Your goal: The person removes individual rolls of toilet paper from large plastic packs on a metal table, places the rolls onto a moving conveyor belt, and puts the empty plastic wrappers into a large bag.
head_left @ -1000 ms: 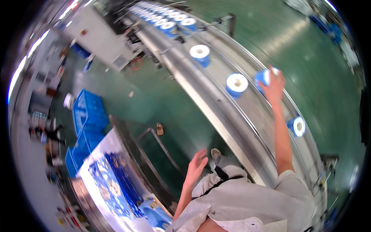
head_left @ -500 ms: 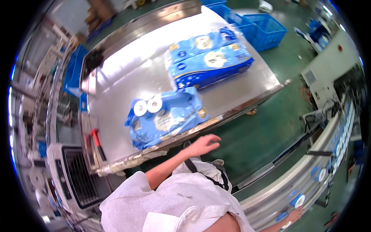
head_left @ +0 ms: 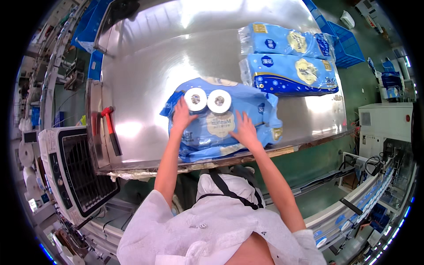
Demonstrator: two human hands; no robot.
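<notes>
Two white paper rolls, a left one (head_left: pixel 195 99) and a right one (head_left: pixel 219 101), stand on end side by side. Under them a loose, crumpled blue plastic bag (head_left: pixel 207 141) is spread near the table's front edge. My left hand (head_left: pixel 181 117) is at the left roll's near left side, fingers and thumb apart; whether it touches the roll I cannot tell. Over the bag, just right of the right roll, my right hand (head_left: pixel 246 130) has its fingers spread and holds nothing.
Two filled blue packs (head_left: pixel 291 73) lie at the right of the metal table (head_left: pixel 145 79). A red-headed hammer (head_left: pixel 110 128) rests at its left edge. Blue crates (head_left: pixel 346 44) stand beyond the right side, a heater-like unit (head_left: pixel 79 172) at left, a conveyor (head_left: pixel 353 207) at lower right.
My left hand has moved from the table's front edge to the rolls. My right hand has left a roll on the conveyor and come over the bag. The view has turned toward the table.
</notes>
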